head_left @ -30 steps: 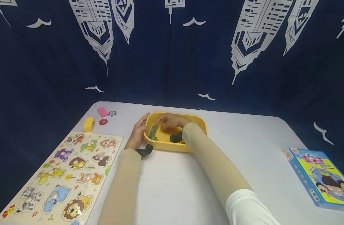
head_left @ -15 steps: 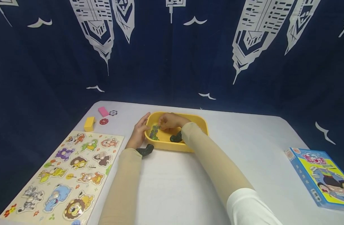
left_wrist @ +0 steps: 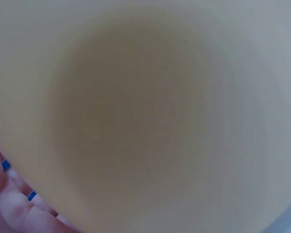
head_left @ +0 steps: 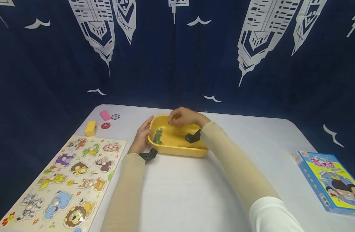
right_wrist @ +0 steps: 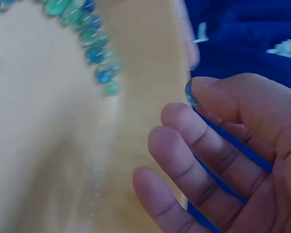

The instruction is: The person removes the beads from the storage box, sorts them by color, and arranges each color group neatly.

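Note:
A yellow tray (head_left: 180, 150) stands on the white table. Glass marbles (head_left: 158, 136) in green and blue line its left end, several of them in a curved row. My left hand (head_left: 141, 137) holds the tray's left wall, thumb over the rim and fingers along the outside. A blurred pale surface fills most of the left wrist view, with part of that hand at the lower left. Above the tray's far side, my right hand (head_left: 184, 116) pinches a bluish marble (right_wrist: 189, 92) between thumb and index finger. Its other fingers are loosely bent.
An animal puzzle board (head_left: 91, 174) lies at the left. Beyond it are a yellow block (head_left: 91, 128), a pink block (head_left: 105, 115), a red chip (head_left: 105, 125) and a black-and-white chip (head_left: 115, 116). A blue-and-yellow box (head_left: 331, 183) sits at the right. A dark curtain (head_left: 177, 64) hangs behind.
My right hand has risen from beside the marbles and moved right and away, to over the tray's far rim, with a marble in its fingertips. The left hand keeps its place.

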`<state>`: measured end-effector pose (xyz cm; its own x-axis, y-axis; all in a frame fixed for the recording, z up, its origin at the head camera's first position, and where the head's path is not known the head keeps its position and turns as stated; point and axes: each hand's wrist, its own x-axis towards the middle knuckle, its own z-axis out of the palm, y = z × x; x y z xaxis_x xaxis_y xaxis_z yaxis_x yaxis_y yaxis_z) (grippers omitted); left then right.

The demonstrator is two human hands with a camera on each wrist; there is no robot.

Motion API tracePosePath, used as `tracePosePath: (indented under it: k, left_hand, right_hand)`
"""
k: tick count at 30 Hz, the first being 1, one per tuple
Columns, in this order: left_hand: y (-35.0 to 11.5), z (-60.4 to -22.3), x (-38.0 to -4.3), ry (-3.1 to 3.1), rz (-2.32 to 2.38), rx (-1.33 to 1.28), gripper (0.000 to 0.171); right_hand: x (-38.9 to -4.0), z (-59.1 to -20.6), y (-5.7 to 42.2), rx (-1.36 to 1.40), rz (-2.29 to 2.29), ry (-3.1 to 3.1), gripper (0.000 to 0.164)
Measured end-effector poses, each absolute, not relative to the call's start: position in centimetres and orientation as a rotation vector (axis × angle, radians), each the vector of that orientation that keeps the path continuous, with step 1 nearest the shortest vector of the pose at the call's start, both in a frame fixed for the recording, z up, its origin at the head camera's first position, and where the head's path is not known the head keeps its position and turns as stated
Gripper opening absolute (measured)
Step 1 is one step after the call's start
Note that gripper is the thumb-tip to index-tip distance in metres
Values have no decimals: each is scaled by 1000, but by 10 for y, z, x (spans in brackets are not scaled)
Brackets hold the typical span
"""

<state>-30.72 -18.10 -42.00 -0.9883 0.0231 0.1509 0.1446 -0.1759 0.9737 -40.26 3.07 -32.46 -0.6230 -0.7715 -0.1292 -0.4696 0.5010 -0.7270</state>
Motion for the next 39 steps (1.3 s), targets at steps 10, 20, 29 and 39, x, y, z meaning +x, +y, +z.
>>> tracePosePath:
  k: [10,20,29,39]
  left_hand:
    - [-181,-421,-307,-1954,-2343,-190,77]
    - [-181,-424,-308,-1939,-2358,-194,77]
    - [-182,-422,-310,-1920,-2376,-197,76]
    - [-180,-423,-310,-1948,-2360,-175,77]
  right_hand:
    - [-391,-316,107,-890,-1436,2227,24]
    - [-386,-351,189,-509,-1825,2259,26]
    - [-396,-392,224,-335,-1566,2490,29]
    - [-397,-418,226,-325,-1318,2667,27]
